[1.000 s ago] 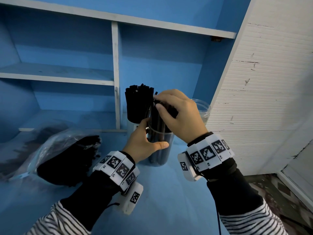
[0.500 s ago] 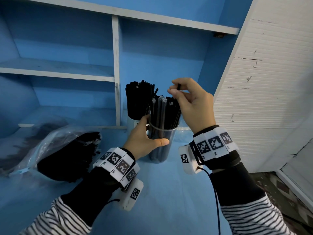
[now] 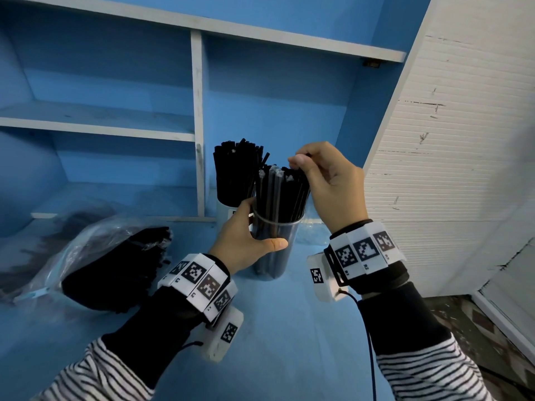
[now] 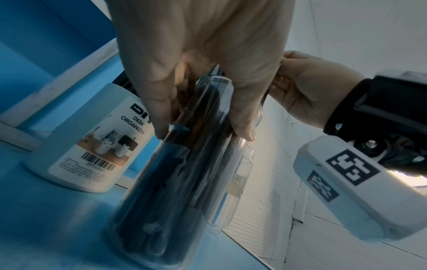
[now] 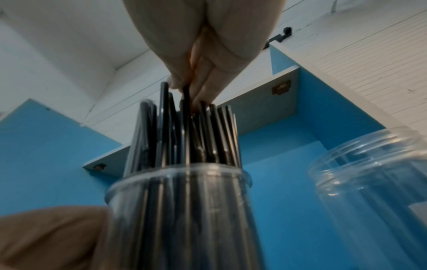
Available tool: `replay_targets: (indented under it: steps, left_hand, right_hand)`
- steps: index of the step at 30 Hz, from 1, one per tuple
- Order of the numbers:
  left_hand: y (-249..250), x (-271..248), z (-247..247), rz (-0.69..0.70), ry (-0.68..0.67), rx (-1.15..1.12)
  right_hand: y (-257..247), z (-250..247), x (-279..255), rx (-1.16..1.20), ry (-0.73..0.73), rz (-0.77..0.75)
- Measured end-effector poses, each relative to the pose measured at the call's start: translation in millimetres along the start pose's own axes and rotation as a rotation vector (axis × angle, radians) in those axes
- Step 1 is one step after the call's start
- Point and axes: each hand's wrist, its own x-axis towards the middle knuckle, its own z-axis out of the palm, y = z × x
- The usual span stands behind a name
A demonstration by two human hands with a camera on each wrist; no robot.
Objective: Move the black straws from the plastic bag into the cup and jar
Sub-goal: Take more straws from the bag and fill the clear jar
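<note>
A clear plastic cup [image 3: 275, 250] full of black straws [image 3: 282, 192] stands on the blue surface. My left hand [image 3: 246, 235] grips its side, thumb in front. Above the cup, my right hand [image 3: 296, 164] pinches the top of one black straw [image 5: 186, 95] that stands in the bundle. The left wrist view shows my fingers [image 4: 159, 109] wrapped round the cup [image 4: 171, 191]. A white desk-organizer cup [image 3: 228, 211] packed with straws stands just behind. A clear jar [image 5: 374, 182], apparently empty, stands to the right. The plastic bag [image 3: 86, 250] with several black straws lies at the left.
Blue shelving with a white upright divider [image 3: 198, 125] rises directly behind the cups. A white ribbed panel [image 3: 448, 169] closes off the right side. The blue surface [image 3: 289, 328] runs towards me between my two forearms.
My right hand rose from gripping the straw bundle low over the cup and now pinches a single straw's top. My left hand kept hold of the cup.
</note>
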Motion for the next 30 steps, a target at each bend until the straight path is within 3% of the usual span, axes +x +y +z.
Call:
replay_targets:
  steps: [8,17,20,23,27,30]
  left_hand:
    - [1,0,0,0.003,0.003,0.016]
    - [2,-1,0,-0.015,-0.007,-0.003]
    - [2,0,-1,-0.022,-0.012,0.008]
    - [2,0,0,-0.013,-0.011,0.008]
    - [3,0,1,-0.008,-0.002,0.018]
    - [2,-1,1,-0.001,-0.007,0.022]
  right_hand:
    - [-4,-4,9,0.021,0.040,-0.032]
    - [19,0,-4,-0.195,-0.076,-0.042]
    - [13,2,-9,-0.088,-0.119,0.069]
    - [2,3,-9,-0.005,-0.184,0.008]
    - [1,12,-9,-0.283,-0.385,-0.118]
    - [0,14,-10,-0.389,-0.354,-0.161]
